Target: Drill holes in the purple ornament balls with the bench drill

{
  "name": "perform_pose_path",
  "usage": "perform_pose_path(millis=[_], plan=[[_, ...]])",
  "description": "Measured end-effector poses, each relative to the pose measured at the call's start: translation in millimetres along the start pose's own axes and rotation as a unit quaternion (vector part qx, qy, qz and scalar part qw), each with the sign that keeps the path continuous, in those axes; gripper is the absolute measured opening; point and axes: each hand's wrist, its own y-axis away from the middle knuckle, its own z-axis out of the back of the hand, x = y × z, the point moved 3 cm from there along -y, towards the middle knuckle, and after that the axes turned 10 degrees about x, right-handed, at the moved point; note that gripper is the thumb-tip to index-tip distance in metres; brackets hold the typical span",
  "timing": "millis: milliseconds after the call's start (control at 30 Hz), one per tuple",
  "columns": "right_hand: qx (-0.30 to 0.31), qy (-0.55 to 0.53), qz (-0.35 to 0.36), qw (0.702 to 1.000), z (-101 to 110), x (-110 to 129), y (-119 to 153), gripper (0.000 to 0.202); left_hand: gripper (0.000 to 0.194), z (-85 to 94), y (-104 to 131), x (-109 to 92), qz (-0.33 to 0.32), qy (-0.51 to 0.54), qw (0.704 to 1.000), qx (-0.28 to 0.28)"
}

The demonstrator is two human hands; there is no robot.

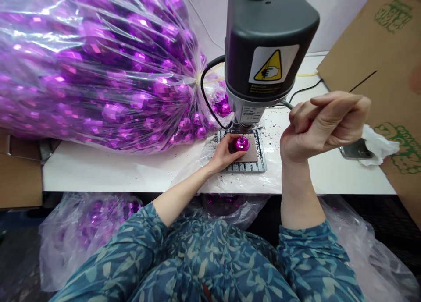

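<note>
My left hand [226, 154] is closed around a shiny purple faceted ball [242, 143], with thumb and fingers at its sides. The ball rests on a square board [251, 153] over the grey slotted base [262, 165] of a small bench drill press [263, 39]. The drill's lower end comes down right over the top of the ball; I cannot tell how deep the bit reaches. At the right, my raised right hand [322, 126] is wrapped in a fist around the drill press lever [287, 104]. A thin dark rod [363, 81] shows behind that fist.
A large clear bag [131, 65] of purple balls fills the left of the white table [131, 170]. Dark shavings lie around the base. A phone [357, 149] and crumpled tissue [381, 146] lie at right, by a cardboard box [355, 43]. Another bag [82, 232] hangs below the edge.
</note>
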Motion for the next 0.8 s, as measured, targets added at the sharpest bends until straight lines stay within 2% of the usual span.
perform_pose_path(millis=[167, 267, 667, 733, 800], plan=[[-0.013, 0.013, 0.050, 0.999, 4, -6, 8, 0.040, 0.053, 0.0, 0, 0, -0.006, 0.007, 1.000, -0.001], [-0.016, 0.021, 0.046, 0.999, 6, -9, 11, 0.039, 0.054, -0.3, 0, 0, -0.003, 0.008, 1.000, 0.000], [0.038, -0.043, 0.121, 0.991, 12, -11, 24, 0.025, 0.054, -0.7, 1, -1, 0.003, 0.027, 1.000, -0.003], [0.016, -0.049, 0.085, 0.995, 7, -5, 14, 0.025, 0.054, -1.4, -1, -1, 0.013, 0.022, 1.000, -0.004], [0.003, -0.039, 0.001, 0.999, -2, 0, -5, 0.033, 0.053, -1.5, -2, -3, 0.022, 0.010, 1.000, -0.015]])
